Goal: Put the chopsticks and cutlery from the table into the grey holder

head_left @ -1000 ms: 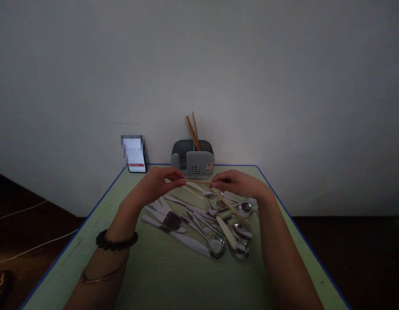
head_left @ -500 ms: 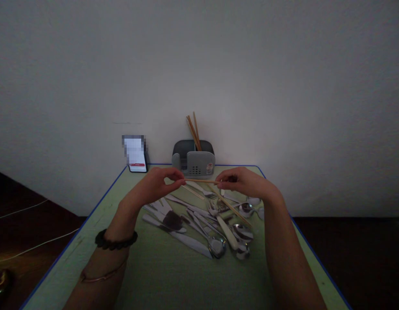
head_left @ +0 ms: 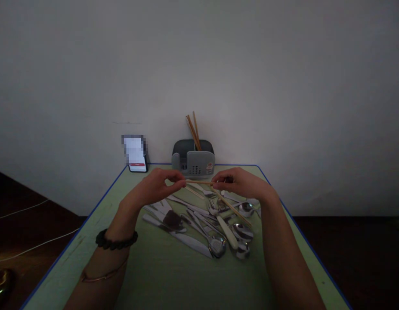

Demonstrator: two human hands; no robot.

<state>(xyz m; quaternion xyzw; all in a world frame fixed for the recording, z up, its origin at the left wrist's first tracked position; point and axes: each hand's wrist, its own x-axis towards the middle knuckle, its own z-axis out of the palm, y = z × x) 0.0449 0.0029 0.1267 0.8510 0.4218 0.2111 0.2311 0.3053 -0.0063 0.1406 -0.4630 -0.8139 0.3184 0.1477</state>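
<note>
Between my two hands a wooden chopstick (head_left: 199,182) is held level above the cutlery pile. My left hand (head_left: 162,185) pinches its left end, and my right hand (head_left: 234,181) pinches it toward the right end. Below lie several spoons, among them a round-bowled spoon (head_left: 216,246), along with a table knife (head_left: 194,244), a fork with a pale handle (head_left: 227,230) and another chopstick (head_left: 234,207). Just behind my hands stands a grey utensil holder (head_left: 199,165), with several chopsticks (head_left: 194,131) upright in its right compartment.
A phone (head_left: 137,154) with a lit screen leans on the wall at the back left of the green table (head_left: 173,284). The table has a blue edge and meets the pale wall. A white cable (head_left: 38,246) runs along the left.
My right hand has shifted slightly left along the chopstick, closer to my left hand. The left hand and the cutlery look the same.
</note>
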